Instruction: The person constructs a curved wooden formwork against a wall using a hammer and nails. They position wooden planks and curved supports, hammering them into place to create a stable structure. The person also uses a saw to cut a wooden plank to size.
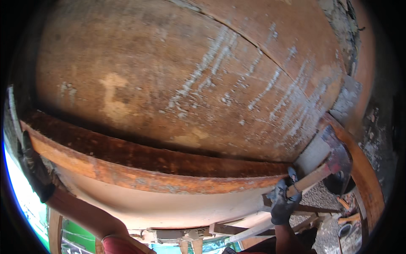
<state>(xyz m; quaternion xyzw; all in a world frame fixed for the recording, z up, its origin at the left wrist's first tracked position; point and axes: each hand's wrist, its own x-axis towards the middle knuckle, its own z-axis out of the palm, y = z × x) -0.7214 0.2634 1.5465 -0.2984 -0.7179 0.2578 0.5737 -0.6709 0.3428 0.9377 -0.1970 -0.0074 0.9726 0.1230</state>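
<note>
The right hand [284,202], in a dark grey glove, is closed around the wooden handle of a hammer-like tool [339,155], its head raised toward the right; the exact type of head cannot be told. The left hand [36,167], in a black glove, lies beside the far left end of a curved timber [160,182]; whether it grips is unclear. The timber spans between the hands below a large smeared wooden panel [139,84], a dark gap dividing them. The right fingers sit near the timber's right end, so a misdirected swing could strike them; a weak hold at the left could let the timber slip. A second curved timber [364,178] stands just beyond the tool head and narrows the swing, while wooden braces [241,232] crowd the space below.
</note>
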